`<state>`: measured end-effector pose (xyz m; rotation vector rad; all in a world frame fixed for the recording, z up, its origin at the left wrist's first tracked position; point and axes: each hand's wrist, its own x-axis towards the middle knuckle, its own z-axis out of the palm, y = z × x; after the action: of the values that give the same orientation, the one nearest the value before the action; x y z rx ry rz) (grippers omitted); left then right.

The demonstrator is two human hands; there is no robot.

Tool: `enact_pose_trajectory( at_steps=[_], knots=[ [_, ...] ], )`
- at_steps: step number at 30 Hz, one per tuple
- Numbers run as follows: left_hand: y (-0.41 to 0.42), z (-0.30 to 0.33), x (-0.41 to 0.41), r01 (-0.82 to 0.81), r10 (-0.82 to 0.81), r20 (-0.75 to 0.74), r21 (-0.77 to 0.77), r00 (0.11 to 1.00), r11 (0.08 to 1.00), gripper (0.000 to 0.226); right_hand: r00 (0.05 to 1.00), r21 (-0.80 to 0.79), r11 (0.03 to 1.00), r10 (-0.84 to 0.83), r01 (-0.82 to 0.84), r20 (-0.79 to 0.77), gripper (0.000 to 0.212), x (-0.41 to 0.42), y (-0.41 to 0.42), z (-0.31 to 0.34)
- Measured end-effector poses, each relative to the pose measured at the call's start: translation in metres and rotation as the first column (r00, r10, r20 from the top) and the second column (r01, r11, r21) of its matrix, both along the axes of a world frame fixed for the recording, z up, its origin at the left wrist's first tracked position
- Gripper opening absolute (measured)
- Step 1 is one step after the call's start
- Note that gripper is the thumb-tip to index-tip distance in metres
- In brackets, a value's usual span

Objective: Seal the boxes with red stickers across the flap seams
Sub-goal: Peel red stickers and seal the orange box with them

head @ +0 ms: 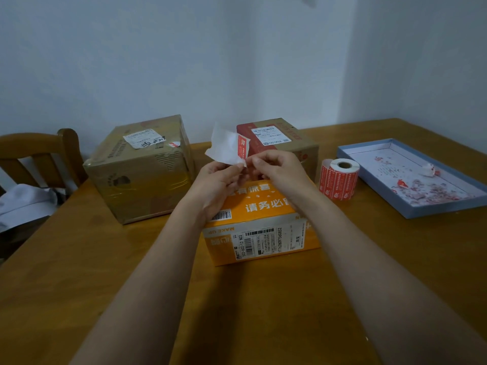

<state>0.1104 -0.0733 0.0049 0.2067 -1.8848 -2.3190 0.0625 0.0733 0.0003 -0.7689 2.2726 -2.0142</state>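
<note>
An orange box [263,233] with white print and barcode labels lies on the table in front of me. Above its top, my left hand [216,183] pinches a white backing strip [224,146] that carries a red sticker [243,147]. My right hand [276,167] pinches the strip's lower corner right beside the left fingers. A roll of red stickers [340,180] stands just right of the box. Two brown cardboard boxes sit behind, one at the left [139,167] and one with a red band [279,143] behind my hands.
A shallow blue-rimmed tray [369,175] with paper scraps lies at the right on the wooden table [79,272]. A wooden chair [39,148] with a grey cloth [23,201] stands at the left. White walls close off the back.
</note>
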Motion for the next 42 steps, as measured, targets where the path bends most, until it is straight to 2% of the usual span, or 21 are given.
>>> enact_pose_trajectory(
  at_steps=[7,17,25,34,42],
  knots=[
    [-0.0003,-0.0018,0.0001,0.006,-0.006,0.004,-0.114,1.0,0.993,0.017,0.997,0.071,0.995,-0.06,0.064,-0.048,0.013,0.002,0.0012,-0.0019],
    [0.0028,-0.0005,0.0015,0.01,-0.01,0.002,-0.144,1.0,0.99,0.02,0.993,0.137,0.984,-0.11,0.114,-0.034,0.006,-0.0008,-0.0039,-0.0037],
    [0.0036,0.0024,0.0008,0.02,-0.021,-0.003,-0.133,1.0,0.991,0.01,0.99,0.165,0.976,-0.14,0.141,-0.019,0.008,-0.0015,-0.004,-0.0028],
    [0.0057,0.0057,-0.0017,-0.027,0.031,0.038,-0.116,0.999,0.993,0.019,0.982,0.137,0.984,-0.13,0.111,0.134,0.009,-0.0037,-0.0034,0.0017],
    [0.0051,0.0049,-0.0023,-0.061,0.066,0.079,-0.069,0.995,0.996,0.02,0.974,0.085,0.99,-0.128,0.114,0.189,0.014,-0.0064,-0.0032,0.0031]
  ],
)
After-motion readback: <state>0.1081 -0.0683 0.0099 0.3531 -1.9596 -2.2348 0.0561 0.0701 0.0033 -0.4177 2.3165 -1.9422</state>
